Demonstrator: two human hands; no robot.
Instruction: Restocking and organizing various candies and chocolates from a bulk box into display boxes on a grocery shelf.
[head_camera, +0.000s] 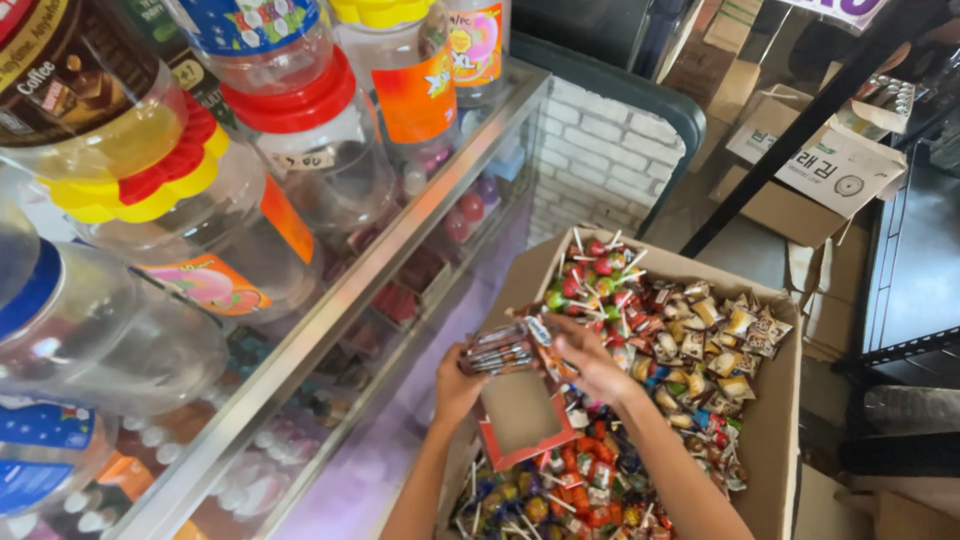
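Your left hand (455, 385) fingers clamped on bundle of wrapped candy sticks (497, 352), long axis 9-to-3. Your right hand (588, 362) fingers pinch bundle's 3 o'clock end. Both directly above open red box (522, 420), over cardboard carton (775, 420) of lollipops (590, 280).

— What can't you make out near the cardboard box (775, 420)?
— Its lower end runs off the bottom edge. The left hand (455, 385) partly hides the small red carton (520, 420) above it.
— And the candy?
— Wrappers too small to read.
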